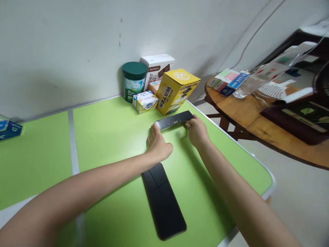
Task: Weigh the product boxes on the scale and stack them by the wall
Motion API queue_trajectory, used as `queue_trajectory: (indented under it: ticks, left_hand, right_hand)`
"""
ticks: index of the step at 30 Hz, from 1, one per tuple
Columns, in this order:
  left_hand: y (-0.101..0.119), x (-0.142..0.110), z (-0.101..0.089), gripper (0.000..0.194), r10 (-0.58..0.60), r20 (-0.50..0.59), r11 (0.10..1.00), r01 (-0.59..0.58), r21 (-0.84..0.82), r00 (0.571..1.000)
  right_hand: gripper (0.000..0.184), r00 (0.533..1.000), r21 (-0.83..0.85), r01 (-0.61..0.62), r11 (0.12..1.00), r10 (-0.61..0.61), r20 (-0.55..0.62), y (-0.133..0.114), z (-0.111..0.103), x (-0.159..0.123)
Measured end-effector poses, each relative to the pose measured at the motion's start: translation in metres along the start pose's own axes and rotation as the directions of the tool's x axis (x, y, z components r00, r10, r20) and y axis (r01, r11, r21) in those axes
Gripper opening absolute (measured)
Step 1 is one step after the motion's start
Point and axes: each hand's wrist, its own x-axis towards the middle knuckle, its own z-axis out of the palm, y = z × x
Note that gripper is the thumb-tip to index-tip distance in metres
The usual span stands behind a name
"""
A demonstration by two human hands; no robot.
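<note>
A long flat black box (174,119) with a small gold mark lies on the green table (108,137), just in front of a yellow carton. My left hand (158,144) grips its left end and my right hand (197,131) grips its right end. Nearer to me, under my left forearm, a second long black flat piece (164,200) lies on the table, pointing towards the near edge.
Against the wall stand a yellow "WATER" carton (176,91), a green-lidded tub (134,80), a white box (156,68) and a small white pack (145,101). A blue box (10,128) sits far left. A round wooden table (269,120) with clutter stands to the right.
</note>
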Motion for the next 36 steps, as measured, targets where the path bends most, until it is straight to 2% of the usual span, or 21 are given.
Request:
queue_trajectory:
  ticks: [3,6,11,14,16,17,19,20,21,22,23,24,25,27,30,33,34,35,36]
  left_hand:
    - [0.004,0.02,0.0,0.105,-0.007,-0.019,1.0,0.007,-0.005,1.0]
    - [0.004,0.03,-0.002,0.107,-0.018,-0.011,0.999,0.018,-0.039,1.0]
    - [0.002,0.035,-0.005,0.108,-0.021,0.0,0.997,0.021,-0.073,1.0]
    - [-0.003,0.025,-0.018,0.105,-0.031,-0.016,0.994,0.029,-0.109,0.999]
    - [-0.013,0.006,-0.033,0.102,-0.027,-0.02,0.995,0.025,-0.097,0.999]
    - [-0.02,-0.007,-0.042,0.1,-0.011,-0.016,0.997,0.01,-0.077,1.0]
    - [-0.037,-0.039,-0.062,0.094,0.033,0.001,0.999,-0.033,-0.034,0.999]
    - [-0.047,-0.057,-0.073,0.091,0.051,0.014,0.998,-0.05,-0.023,0.999]
    - [-0.056,-0.076,-0.084,0.087,0.065,0.03,0.998,-0.064,-0.022,0.997]
    - [-0.065,-0.095,-0.095,0.082,0.075,0.048,0.997,-0.074,-0.028,0.996]
    - [-0.073,-0.113,-0.107,0.077,0.091,0.073,0.995,-0.088,-0.036,0.993]
    - [-0.08,-0.132,-0.119,0.072,0.114,0.1,0.993,-0.111,-0.04,0.988]
    - [-0.087,-0.149,-0.132,0.068,0.144,0.12,0.989,-0.141,-0.033,0.982]
    - [-0.098,-0.181,-0.159,0.062,0.199,0.117,0.979,-0.202,0.016,0.973]
    - [-0.118,-0.223,-0.202,0.058,0.214,0.039,0.972,-0.217,0.087,0.976]
    - [-0.148,-0.25,-0.244,0.057,0.181,-0.028,0.982,-0.179,0.058,0.983]
    - [-0.161,-0.253,-0.259,0.058,0.152,-0.075,0.988,-0.15,0.035,0.985]
    - [-0.175,-0.253,-0.274,0.06,0.111,-0.15,0.994,-0.112,0.006,0.982]
    - [-0.19,-0.25,-0.29,0.063,0.06,-0.26,0.997,-0.07,-0.032,0.964]
  right_hand:
    - [0.018,0.999,0.018,-0.023,1.0,0.023,-0.023,0.001,0.009,0.019]
    - [0.019,0.998,0.007,-0.047,0.999,0.048,-0.028,0.002,0.019,0.029]
    - [0.02,0.996,-0.055,-0.073,0.996,0.069,-0.061,-0.003,0.023,0.023]
    - [0.024,0.991,-0.096,-0.057,0.994,0.045,-0.127,-0.007,0.019,-0.004]
    - [0.036,0.991,-0.16,0.022,0.987,-0.043,-0.129,-0.01,0.019,-0.033]
    - [0.04,0.993,-0.201,0.071,0.977,-0.088,-0.077,-0.013,0.021,-0.051]
    - [0.038,0.98,-0.265,0.145,0.953,-0.101,0.172,-0.019,0.029,-0.09]
    - [0.034,0.935,-0.282,0.153,0.947,-0.046,0.352,-0.024,0.036,-0.11]
    - [0.031,0.848,-0.294,0.151,0.944,0.029,0.53,-0.029,0.044,-0.13]
    - [0.032,0.729,-0.309,0.162,0.937,0.097,0.677,-0.035,0.052,-0.149]
    - [0.034,0.602,-0.325,0.192,0.926,0.15,0.784,-0.04,0.062,-0.167]
    - [0.037,0.498,-0.335,0.234,0.913,0.183,0.847,-0.044,0.072,-0.183]
    - [0.04,0.426,-0.34,0.28,0.898,0.202,0.882,-0.047,0.083,-0.198]
    - [0.045,0.354,-0.338,0.349,0.874,0.211,0.911,-0.051,0.108,-0.221]
    - [0.047,0.247,-0.29,0.392,0.873,0.204,0.947,-0.057,0.159,-0.25]
    - [0.043,0.066,-0.21,0.397,0.894,0.201,0.977,-0.066,0.224,-0.274]
    - [0.043,0.023,-0.193,0.374,0.907,0.2,0.98,-0.068,0.249,-0.28]
    - [0.043,0.003,-0.187,0.338,0.922,0.198,0.98,-0.068,0.274,-0.286]
    - [0.043,0.019,-0.189,0.289,0.938,0.192,0.981,-0.067,0.299,-0.289]
